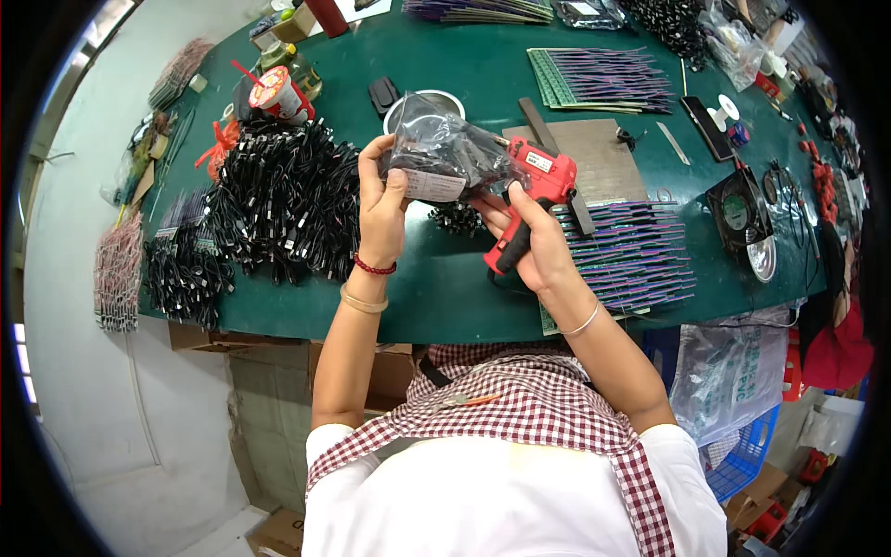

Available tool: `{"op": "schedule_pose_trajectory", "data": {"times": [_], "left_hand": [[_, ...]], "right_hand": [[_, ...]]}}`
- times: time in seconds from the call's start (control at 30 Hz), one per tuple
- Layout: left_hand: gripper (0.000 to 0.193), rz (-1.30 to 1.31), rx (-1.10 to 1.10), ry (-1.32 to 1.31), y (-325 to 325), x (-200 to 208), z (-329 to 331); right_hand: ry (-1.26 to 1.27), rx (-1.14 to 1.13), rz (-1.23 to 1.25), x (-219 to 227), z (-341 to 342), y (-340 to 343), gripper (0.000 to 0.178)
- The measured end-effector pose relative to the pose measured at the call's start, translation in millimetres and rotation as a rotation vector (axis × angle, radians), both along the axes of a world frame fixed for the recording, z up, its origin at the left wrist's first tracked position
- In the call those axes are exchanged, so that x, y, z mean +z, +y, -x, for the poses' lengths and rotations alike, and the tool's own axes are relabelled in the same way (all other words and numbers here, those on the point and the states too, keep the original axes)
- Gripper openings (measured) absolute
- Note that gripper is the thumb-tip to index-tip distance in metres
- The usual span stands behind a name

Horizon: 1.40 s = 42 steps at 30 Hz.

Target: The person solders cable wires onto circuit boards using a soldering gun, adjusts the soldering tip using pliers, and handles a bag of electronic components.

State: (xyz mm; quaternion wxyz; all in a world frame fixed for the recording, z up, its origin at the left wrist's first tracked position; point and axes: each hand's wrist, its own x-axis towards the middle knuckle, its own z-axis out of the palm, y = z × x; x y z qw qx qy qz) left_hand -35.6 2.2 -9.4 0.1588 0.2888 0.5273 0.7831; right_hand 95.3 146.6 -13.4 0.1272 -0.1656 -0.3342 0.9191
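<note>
My left hand (380, 200) is closed on a clear plastic bag (432, 144) with a white label, pinching it at the label's edge; dark contents show through the film. In my right hand (543, 241) is a red and black pistol-shaped tool (548, 176), its handle slanting down to the left across the palm and its thin tip towards the bag. My right fingers also reach under the bag's right end. Below the bag lies a small heap of dark parts (455, 219), and behind it stands a round white-rimmed bowl (450, 98), partly hidden.
Bundles of black cables (278, 200) cover the green table's left side, near a red cup with a straw (281, 96). Circuit boards with purple wires (631, 255) lie at right, beside a brown board (603, 153), a phone (707, 128) and a small fan (740, 209).
</note>
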Motion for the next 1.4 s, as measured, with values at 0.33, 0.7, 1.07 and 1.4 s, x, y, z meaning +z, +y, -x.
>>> {"op": "schedule_pose_trajectory", "data": {"times": [0.33,0.7,1.07,1.4], "left_hand": [[0.039,-0.137,-0.039,-0.246,0.7,-2.1,16.7],[0.034,-0.468,-0.112,-0.959,-2.5,-33.7,55.1],[0.031,-0.645,-0.046,-1.08,115.5,0.0,160.7],[0.028,0.353,0.054,-0.798,198.7,-3.8,183.4]], "right_hand": [[-0.016,-0.036,0.051,6.1,0.9,2.5,0.034],[0.153,-0.055,0.135,29.9,-25.0,25.8,0.032],[0.27,-0.273,-0.017,56.8,-95.2,67.3,0.027],[0.202,-0.43,-0.014,40.4,-139.5,85.8,0.028]]}}
